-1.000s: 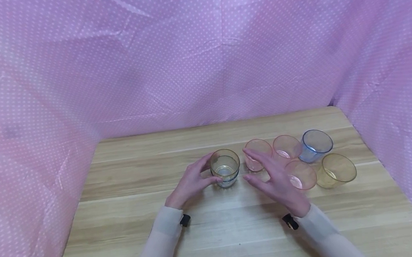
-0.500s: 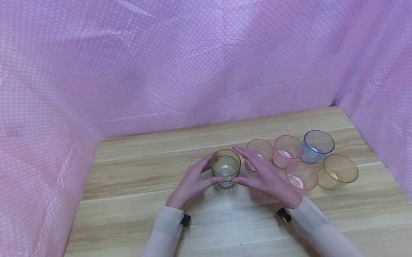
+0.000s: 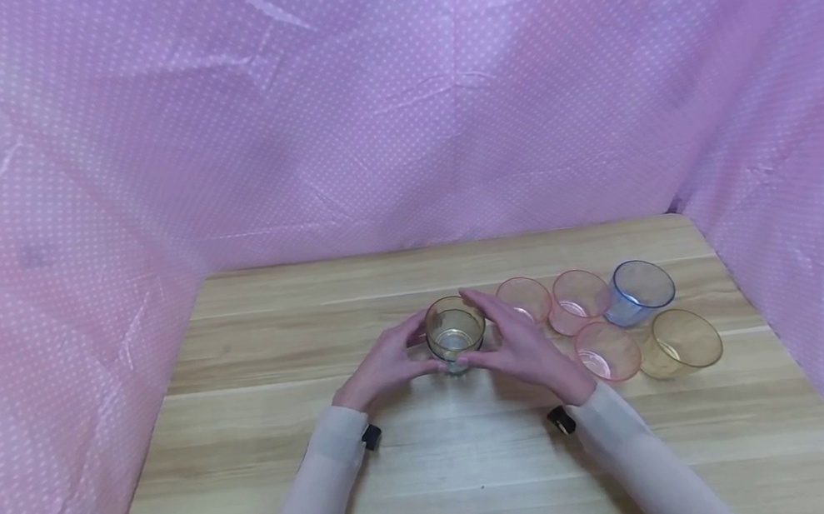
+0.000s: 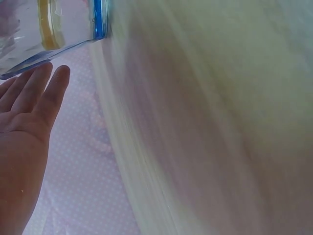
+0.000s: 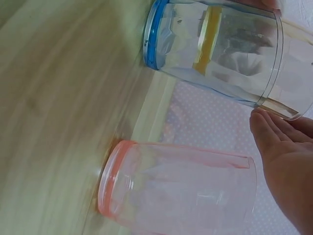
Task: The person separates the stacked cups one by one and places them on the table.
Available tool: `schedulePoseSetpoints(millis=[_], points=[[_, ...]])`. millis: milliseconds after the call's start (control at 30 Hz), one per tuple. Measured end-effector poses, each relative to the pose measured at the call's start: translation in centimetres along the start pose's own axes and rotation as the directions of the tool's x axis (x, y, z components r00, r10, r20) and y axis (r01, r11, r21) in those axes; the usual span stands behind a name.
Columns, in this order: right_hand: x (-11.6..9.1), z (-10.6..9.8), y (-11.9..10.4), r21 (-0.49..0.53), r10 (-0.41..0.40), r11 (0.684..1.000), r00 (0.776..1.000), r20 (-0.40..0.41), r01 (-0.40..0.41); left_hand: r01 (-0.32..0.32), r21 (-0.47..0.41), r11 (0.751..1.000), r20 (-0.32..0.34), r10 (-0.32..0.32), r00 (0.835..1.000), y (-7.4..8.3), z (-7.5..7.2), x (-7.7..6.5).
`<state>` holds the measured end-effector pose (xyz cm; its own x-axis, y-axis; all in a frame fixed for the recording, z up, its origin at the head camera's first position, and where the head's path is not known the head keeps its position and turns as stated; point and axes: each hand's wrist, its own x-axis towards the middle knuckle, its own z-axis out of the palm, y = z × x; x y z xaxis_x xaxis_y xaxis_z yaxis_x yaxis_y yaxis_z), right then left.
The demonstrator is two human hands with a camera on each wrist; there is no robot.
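A clear yellow cup point(image 3: 454, 318) stands nested inside a clear blue cup point(image 5: 155, 36), upright on the table. My left hand point(image 3: 390, 358) holds the stack from the left, thumb in front and fingers behind. From the other side my right hand point(image 3: 523, 346) grips it near the top, thumb at the front and index finger at the far rim. In the right wrist view the yellow cup's base shows through the blue wall, well above the blue base. The left wrist view catches straight fingers point(image 4: 56, 90) along the blue cup's side.
Right of the stack stand three pink cups point(image 3: 580, 298), one partly behind my right hand. A separate blue cup point(image 3: 642, 291) and yellow cup point(image 3: 681, 342) stand farther right. Pink dotted cloth point(image 3: 398, 124) rises behind the wooden table point(image 3: 273, 297) and at both sides.
My right hand has moved left from beside the pink cups to the nested stack and closed around it. The left hand stays on the stack. The view has shifted slightly.
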<state>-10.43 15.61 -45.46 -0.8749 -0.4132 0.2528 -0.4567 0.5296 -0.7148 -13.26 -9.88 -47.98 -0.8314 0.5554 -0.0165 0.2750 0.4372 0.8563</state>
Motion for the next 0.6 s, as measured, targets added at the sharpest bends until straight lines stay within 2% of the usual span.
schedulePoseSetpoints(millis=[267,600], points=[[0.67,0.05,-0.27,0.008,0.057,0.998,0.998,0.040,-0.057,-0.009,-0.004,1.000,0.012,0.009,1.000,-0.48,0.00,0.23],[0.86,0.34,-0.09,0.009,0.025,1.000,0.999,0.028,-0.026,-0.022,-0.001,1.000,0.025,0.022,0.999,-0.39,0.00,0.16]])
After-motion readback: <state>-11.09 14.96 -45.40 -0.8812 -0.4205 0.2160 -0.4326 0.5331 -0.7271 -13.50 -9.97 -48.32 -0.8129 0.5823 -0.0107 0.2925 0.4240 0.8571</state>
